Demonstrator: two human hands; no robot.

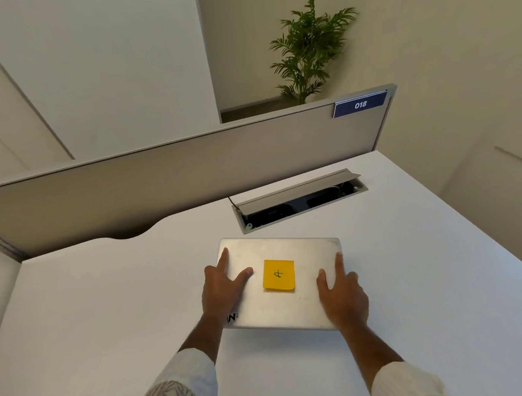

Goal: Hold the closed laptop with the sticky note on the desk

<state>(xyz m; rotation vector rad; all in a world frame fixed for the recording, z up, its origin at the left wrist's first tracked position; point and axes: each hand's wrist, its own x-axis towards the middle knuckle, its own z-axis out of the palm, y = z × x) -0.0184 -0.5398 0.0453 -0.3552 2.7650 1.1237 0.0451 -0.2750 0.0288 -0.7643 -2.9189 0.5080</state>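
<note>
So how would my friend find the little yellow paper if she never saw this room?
Look at the white desk in front of the grey divider. A closed silver laptop lies on it with the left hand and right hand resting on its sides. The yellow sticky note sits on the lid between them, the only bright thing, with a pen mark.

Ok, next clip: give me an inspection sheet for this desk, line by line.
Surface: white desk, bare around the laptop.
Job's things: closed silver laptop lying flat; yellow sticky note on its lid.
Clutter: nothing seen.
Hands: left hand and right hand rest on the lid's side edges, fingers straight.
Cables: none on the desk; cable hatch stands open, inside too dark to tell.
Surroundings: grey partition with 018 tag; potted plant behind.
</note>
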